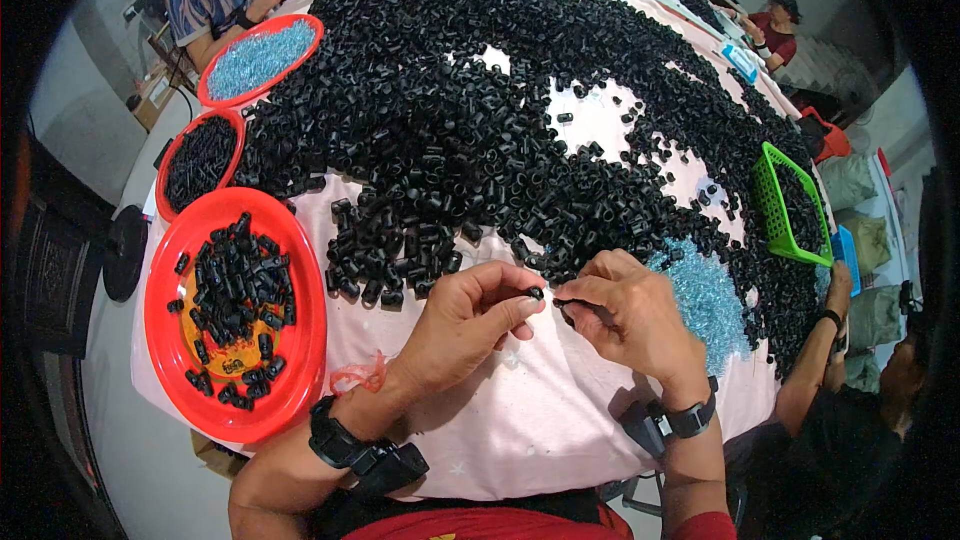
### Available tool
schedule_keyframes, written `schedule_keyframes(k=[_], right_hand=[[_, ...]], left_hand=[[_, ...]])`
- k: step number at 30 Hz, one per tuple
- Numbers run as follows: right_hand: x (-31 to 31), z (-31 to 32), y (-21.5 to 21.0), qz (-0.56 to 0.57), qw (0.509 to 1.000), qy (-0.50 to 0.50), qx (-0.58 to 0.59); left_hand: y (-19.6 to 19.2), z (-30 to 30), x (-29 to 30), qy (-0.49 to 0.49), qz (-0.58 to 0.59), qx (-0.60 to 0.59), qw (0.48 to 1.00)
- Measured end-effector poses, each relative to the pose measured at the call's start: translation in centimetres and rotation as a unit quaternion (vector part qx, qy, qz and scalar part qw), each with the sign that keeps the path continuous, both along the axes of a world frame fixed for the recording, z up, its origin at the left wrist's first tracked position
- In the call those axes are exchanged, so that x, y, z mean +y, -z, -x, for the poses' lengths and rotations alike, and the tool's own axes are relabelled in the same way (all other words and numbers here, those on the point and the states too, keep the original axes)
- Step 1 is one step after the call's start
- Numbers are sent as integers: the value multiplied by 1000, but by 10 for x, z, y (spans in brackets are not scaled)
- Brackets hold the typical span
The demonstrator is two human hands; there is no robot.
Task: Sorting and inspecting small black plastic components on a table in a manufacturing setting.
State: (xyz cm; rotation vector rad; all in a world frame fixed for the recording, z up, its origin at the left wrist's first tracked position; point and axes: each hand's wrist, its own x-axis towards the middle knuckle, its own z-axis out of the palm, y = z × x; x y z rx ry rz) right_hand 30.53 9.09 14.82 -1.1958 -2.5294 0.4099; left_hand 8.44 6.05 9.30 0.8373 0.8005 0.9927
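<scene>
Black plastic pieces (450, 130) heaped across pale cloth-covered table (530, 420), red trays (300, 340) alongside

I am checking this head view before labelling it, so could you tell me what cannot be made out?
- Small black piece at the left hand: fingertips cover most of it.
- Thin item in the right hand: too small and dark to identify.
- Green basket: contents unclear at the bent rim.
- Blue heap: single pieces too tiny.

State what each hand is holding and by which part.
The left hand pinches a small black plastic piece at its fingertips. The right hand grips a thin dark tool along its shaft, its front end free, pointing at the piece.
</scene>
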Motion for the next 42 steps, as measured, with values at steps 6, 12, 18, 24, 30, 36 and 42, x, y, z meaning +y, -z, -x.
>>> schedule_keyframes(k=[6, 12, 18, 24, 30, 36, 42], right_hand=[[5, 0, 8, -4, 998, -14, 69], [-3, 6, -5, 70, 983, 31, 167], [-1, 11, 8, 41, 978, -14, 205], [-3, 10, 5, 44, 976, -17, 213], [-3, 12, 4, 25, 974, -36, 223], [-4, 11, 6, 61, 967, -15, 246], [-2, 8, 13, 110, 955, -4, 274]], left_hand=[[6, 0, 0, 3, -42, 26, 999], [-2, -2, -1, 12, -17, 58, 998], [4, -4, -5, 12, -33, -1, 999], [3, -2, -3, 24, -59, 33, 997], [4, -1, -2, 15, -56, 26, 998], [6, -1, -1, 10, -74, 24, 997], [5, -1, -1, 24, -65, 25, 997]])
